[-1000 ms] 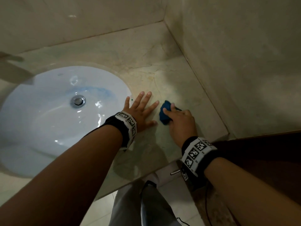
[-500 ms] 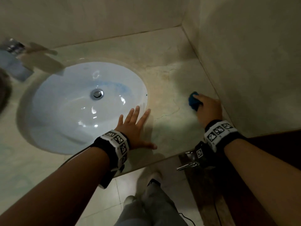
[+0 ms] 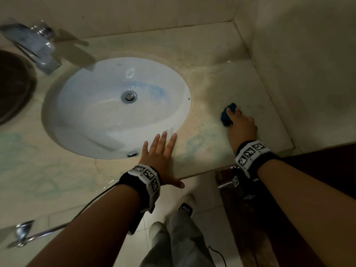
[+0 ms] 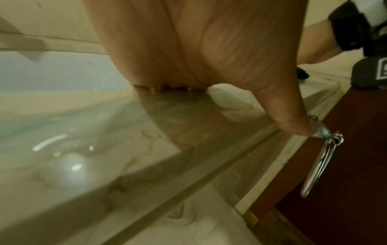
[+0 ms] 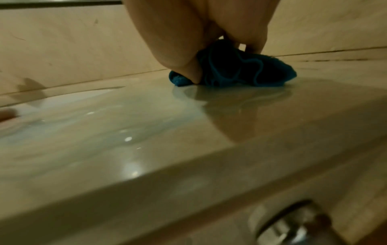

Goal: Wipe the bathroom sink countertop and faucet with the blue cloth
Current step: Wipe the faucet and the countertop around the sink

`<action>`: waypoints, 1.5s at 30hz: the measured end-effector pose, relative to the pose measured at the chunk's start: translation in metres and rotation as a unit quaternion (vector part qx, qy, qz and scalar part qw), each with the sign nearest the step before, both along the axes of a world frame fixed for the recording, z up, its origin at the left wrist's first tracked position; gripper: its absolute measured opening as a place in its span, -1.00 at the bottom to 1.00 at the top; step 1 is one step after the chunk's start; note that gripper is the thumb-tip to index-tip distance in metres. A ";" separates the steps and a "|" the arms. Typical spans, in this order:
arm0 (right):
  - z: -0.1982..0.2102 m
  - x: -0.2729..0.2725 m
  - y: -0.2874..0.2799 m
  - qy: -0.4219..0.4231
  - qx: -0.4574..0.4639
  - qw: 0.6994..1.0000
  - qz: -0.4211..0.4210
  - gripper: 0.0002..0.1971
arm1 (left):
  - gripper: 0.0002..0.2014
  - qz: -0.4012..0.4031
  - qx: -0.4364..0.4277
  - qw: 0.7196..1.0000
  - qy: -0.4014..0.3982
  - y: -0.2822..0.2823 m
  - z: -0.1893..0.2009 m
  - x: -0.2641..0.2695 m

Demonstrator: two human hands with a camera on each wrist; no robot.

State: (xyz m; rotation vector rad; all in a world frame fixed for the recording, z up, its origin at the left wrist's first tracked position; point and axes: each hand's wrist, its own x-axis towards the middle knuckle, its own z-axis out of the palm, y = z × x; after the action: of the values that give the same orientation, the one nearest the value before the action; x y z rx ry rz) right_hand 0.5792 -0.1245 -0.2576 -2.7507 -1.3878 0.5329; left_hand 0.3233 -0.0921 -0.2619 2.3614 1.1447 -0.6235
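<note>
The bunched blue cloth (image 3: 227, 114) (image 5: 232, 73) lies on the beige marble countertop (image 3: 208, 87) to the right of the white oval sink (image 3: 100, 116). My right hand (image 3: 240, 126) grips the cloth and presses it onto the wet stone. My left hand (image 3: 159, 151) rests flat on the counter's front edge beside the basin, fingers straight and spread, thumb (image 4: 289, 119) at the rim. The chrome faucet (image 3: 36, 49) stands blurred at the far left, behind the basin.
Tiled walls (image 3: 308, 64) close the counter at the back and right. A dark wooden door (image 3: 308, 189) with a chrome handle (image 4: 318, 165) stands below the counter's right end. A dark round object (image 3: 13, 85) sits at the left edge. Floor tiles and my legs (image 3: 179, 237) show below.
My right hand has slid the cloth from beside the left hand out to the right, then a little back toward the sink. The left hand stays flat; the view shifted left, showing the faucet.
</note>
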 end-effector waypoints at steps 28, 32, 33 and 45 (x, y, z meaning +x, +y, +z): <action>0.013 0.032 0.003 0.041 0.111 0.992 0.052 -0.46 | 0.32 0.018 0.040 0.999 0.003 -0.003 -0.006 0.005; 0.012 0.063 -0.016 -0.020 0.030 0.999 -0.022 -0.44 | 0.31 0.021 0.038 0.999 0.003 -0.003 -0.005 0.005; 0.010 0.062 -0.021 -0.020 0.004 0.999 -0.032 -0.43 | 0.31 0.020 0.037 0.999 0.004 -0.003 -0.005 0.005; 0.005 -0.006 -0.037 -0.071 -0.084 0.994 0.030 -0.44 | 0.31 0.021 0.033 0.999 0.008 -0.003 -0.005 0.005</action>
State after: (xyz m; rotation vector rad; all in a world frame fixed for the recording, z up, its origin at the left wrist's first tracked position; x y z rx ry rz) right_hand 0.5727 -0.1616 -0.2521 -2.9385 -1.5280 0.4865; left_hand 0.3282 -0.0950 -0.2667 2.3852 1.2372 -0.5990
